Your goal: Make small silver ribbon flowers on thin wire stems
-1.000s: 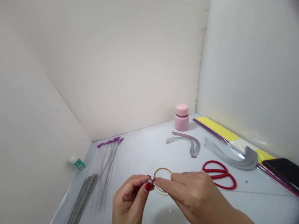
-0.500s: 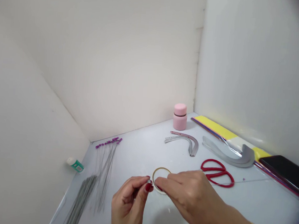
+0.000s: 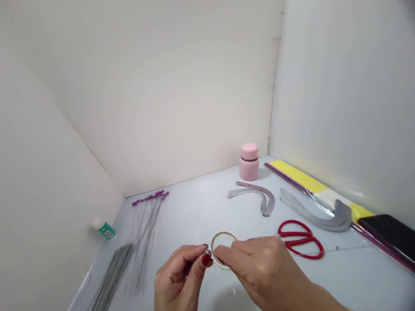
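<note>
My left hand [image 3: 178, 283] is pinched at the fingertips, thumb and forefinger closed on a tiny grey strip end beside a thin tape roll [image 3: 224, 237]. The roll is a narrow tan ring standing at the table's near middle. My right hand [image 3: 256, 266] reaches in from the right, with its fingers curled round the ring's lower edge. The two hands meet fingertip to fingertip. What passes between them is too small to make out.
Red scissors [image 3: 300, 238] lie right of my hands. Grey paper strips [image 3: 258, 194] and a bigger curved bundle [image 3: 318, 213] lie behind, near a pink jar [image 3: 249, 161]. Thin wires [image 3: 121, 264], purple-tipped stems [image 3: 151, 198], a glue bottle [image 3: 104, 228], yellow sheets [image 3: 300, 178] and a phone [image 3: 399, 240] ring the table.
My hands have stayed pinched at the ring. The view has drifted slightly, and my right fingers have crept a little leftward over the ring.
</note>
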### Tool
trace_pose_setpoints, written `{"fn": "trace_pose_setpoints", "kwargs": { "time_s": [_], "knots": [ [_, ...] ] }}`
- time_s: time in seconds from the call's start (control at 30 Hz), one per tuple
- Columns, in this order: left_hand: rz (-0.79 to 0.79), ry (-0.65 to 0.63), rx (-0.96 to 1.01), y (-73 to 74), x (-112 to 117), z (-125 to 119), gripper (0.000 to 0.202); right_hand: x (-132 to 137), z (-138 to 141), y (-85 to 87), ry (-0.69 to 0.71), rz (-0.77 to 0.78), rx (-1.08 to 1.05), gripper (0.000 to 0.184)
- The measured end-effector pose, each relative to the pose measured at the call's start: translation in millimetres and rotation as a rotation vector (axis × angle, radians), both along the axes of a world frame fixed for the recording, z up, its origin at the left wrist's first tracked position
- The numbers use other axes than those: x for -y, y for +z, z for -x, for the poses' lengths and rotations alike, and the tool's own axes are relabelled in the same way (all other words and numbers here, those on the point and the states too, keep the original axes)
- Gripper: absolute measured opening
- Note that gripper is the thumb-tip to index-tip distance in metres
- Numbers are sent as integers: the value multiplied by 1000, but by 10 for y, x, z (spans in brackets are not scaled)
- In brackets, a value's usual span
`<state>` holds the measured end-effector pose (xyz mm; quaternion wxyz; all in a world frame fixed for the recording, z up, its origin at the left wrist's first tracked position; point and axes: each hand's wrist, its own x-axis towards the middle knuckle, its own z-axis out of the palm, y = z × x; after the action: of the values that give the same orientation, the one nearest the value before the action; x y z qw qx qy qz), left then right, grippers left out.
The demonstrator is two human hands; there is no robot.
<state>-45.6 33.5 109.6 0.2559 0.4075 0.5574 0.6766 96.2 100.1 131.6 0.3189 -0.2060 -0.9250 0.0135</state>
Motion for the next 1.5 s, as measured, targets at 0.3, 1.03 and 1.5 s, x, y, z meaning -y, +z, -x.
{"fn": "trace_pose_setpoints", "kwargs": {
  "time_s": [0.3,1.03,1.5],
  "knots": [
    [16,9,29,-11,2,-2,8,4,-8,31,1,0,19,20],
    [-54,-29,14,-76,-21,20,6,-27,6,-41,21,10,-44,24],
    [-90,-76,8,-116,-33,32,7,-30,12,-39,22,-5,-71,24]
  ]
}}
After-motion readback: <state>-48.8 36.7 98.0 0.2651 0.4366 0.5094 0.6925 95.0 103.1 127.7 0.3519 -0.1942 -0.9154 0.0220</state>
